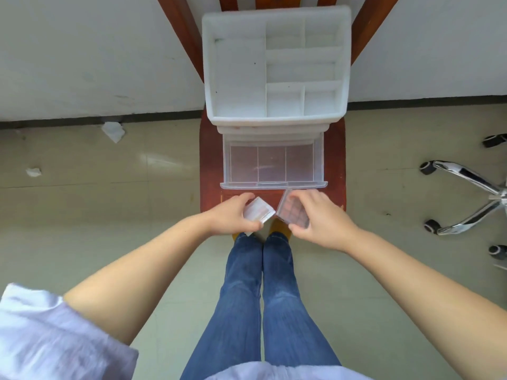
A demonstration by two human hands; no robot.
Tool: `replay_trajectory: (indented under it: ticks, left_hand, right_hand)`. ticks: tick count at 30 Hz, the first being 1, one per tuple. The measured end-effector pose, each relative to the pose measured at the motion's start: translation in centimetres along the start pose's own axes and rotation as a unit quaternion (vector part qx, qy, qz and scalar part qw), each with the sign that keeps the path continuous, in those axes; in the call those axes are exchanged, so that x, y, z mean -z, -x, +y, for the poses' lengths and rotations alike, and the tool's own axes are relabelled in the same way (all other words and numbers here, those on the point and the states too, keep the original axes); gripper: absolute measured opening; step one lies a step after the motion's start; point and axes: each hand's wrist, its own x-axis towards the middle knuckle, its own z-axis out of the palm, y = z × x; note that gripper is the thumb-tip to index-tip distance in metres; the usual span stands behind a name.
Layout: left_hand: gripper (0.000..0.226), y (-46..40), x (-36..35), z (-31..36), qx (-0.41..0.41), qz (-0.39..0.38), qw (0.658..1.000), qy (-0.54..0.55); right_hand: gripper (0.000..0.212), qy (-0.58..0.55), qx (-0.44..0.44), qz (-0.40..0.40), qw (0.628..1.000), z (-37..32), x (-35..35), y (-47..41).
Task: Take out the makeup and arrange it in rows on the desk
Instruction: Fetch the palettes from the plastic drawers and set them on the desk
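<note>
A white makeup organizer (236,78) with empty top compartments stands on a red wooden chair (211,160). Its clear bottom drawer (274,185) is pulled out toward me, and its three sections show nothing inside. Just in front of the drawer, my left hand (233,215) grips a small white makeup case (259,213). My right hand (323,218) grips a clear eyeshadow palette (292,211) with brownish pans, tilted on edge. The two items almost touch above the chair's front edge.
My legs in blue jeans (263,297) stand right before the chair. An office chair's chrome base (472,198) with castors is on the floor at right. Crumpled white paper (113,130) lies by the wall at left. The white wall (96,50) runs behind.
</note>
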Motion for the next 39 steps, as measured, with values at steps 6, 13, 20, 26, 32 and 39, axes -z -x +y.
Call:
replay_trajectory:
  ticks: [6,13,20,26,32,39]
  left_hand:
    - [0.089,-3.0,-0.6,-1.1,0.033,-0.012,0.998,-0.043]
    - [0.097,-5.3,2.8,1.1,0.023,0.052,0.996,-0.074]
    - [0.100,-5.8,6.9,2.7,0.022,0.109,0.988,-0.104]
    - [0.093,-0.7,6.6,2.8,0.028,0.112,0.985,-0.127]
    - [0.089,7.5,4.1,1.8,0.037,0.208,0.971,-0.114]
    - [0.057,15.5,-3.9,-1.5,0.145,0.358,0.922,0.000]
  right_hand:
    - [0.074,0.052,-0.066,-0.038,0.996,1.0,-1.9,-2.2]
    - [0.076,0.119,-0.077,0.001,0.990,0.9,2.0,-6.9]
    - [0.067,0.124,-0.096,0.030,0.987,-0.4,5.2,-10.3]
    - [0.071,0.146,-0.072,0.032,0.986,-3.2,5.6,-6.4]
    - [0.070,0.178,0.031,0.057,0.982,-7.4,5.1,-1.6]
    - [0.049,0.254,0.218,-0.002,0.942,-12.1,1.1,1.0]
